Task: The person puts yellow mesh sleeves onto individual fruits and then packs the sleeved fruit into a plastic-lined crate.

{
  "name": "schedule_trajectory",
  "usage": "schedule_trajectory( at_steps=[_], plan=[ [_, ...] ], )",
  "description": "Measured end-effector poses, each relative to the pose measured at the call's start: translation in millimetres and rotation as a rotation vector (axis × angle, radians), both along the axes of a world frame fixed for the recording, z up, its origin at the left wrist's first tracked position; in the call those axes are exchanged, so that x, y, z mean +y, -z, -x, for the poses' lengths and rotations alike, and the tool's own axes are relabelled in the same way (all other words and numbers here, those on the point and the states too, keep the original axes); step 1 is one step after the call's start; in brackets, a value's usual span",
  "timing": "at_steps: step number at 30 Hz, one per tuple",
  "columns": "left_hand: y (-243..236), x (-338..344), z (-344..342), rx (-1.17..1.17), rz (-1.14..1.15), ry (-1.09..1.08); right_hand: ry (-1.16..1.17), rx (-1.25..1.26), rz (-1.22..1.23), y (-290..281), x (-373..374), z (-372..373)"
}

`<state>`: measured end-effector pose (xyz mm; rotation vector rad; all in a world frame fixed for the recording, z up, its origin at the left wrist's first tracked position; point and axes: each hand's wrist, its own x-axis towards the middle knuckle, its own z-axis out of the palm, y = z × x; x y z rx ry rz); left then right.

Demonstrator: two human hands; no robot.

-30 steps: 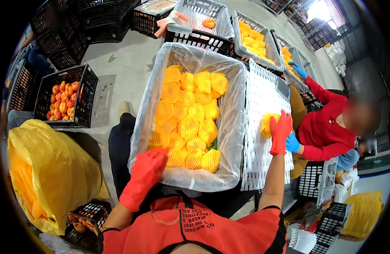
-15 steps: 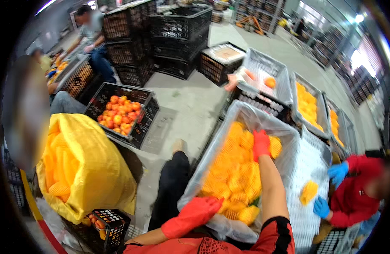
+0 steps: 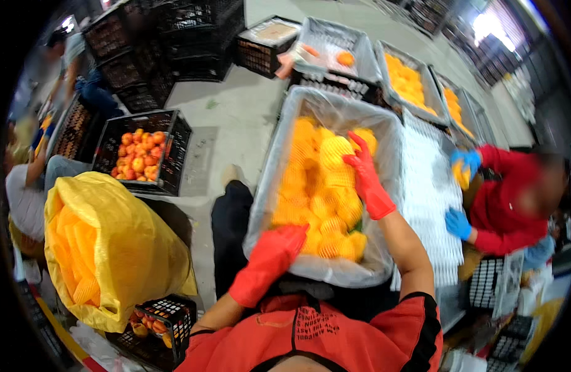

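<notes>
A lined bin (image 3: 254, 204) of fruit in yellow foam nets (image 3: 335, 204) stands before me. My right hand (image 3: 369, 177), in a red glove, is inside its right half, fingers apart and touching the side of a netted piece (image 3: 334, 155). My left hand (image 3: 265, 257), also red-gloved, is at the near left of the bin, fingers curled against the netted pieces; what they hold is hidden. White netted padding (image 3: 428, 217) lies along the bin's right side. Beside it a co-worker in red (image 3: 505, 211) wears blue gloves (image 3: 458, 222), one raised with a yellow netted piece in it.
A yellow sack of foam nets (image 3: 137, 242) and a low crate of fruit (image 3: 161, 310) are at my left. Beyond are an open fruit crate (image 3: 174, 149), stacked black crates (image 3: 199, 43) and seated people (image 3: 31, 198). More lined bins (image 3: 416, 74) stand in front.
My right hand has moved from the yellow piece on the white padding into the bin. The co-worker has picked that piece up. The view swung left and partly back.
</notes>
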<state>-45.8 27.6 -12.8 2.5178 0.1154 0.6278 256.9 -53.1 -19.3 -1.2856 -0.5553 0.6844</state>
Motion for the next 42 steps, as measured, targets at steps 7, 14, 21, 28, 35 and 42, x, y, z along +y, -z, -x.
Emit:
schedule_trajectory(
  at_steps=[7, 14, 21, 28, 35, 42],
  plan=[
    [-51.1, -16.6, -22.3, -0.333, 0.076, -0.185, -0.097, 0.182, -0.202, -72.7, -78.1, 137.4],
    [-36.5, -27.4, -12.7, -0.292, 0.465, 0.112, -0.374, 0.135, -0.017, -91.7, -116.9, 138.2],
    [-30.2, -42.3, -10.3, -0.184, 0.477, -0.052, -0.159, 0.348, -0.155, -70.7, -103.9, 180.6],
    [-43.4, -37.9, -16.6, -0.038, 0.521, -0.184, 0.023, 0.731, -0.409, -38.4, -84.1, 202.3],
    [-41.6, -45.0, -17.4, -0.156, 0.204, 0.076, 0.105, 0.481, -0.331, -38.0, -96.3, 198.9],
    [-28.7, -41.4, -22.7, -0.173, 0.258, -0.079, 0.170, 0.097, -0.311, -23.0, -86.8, 209.9]
  ],
)
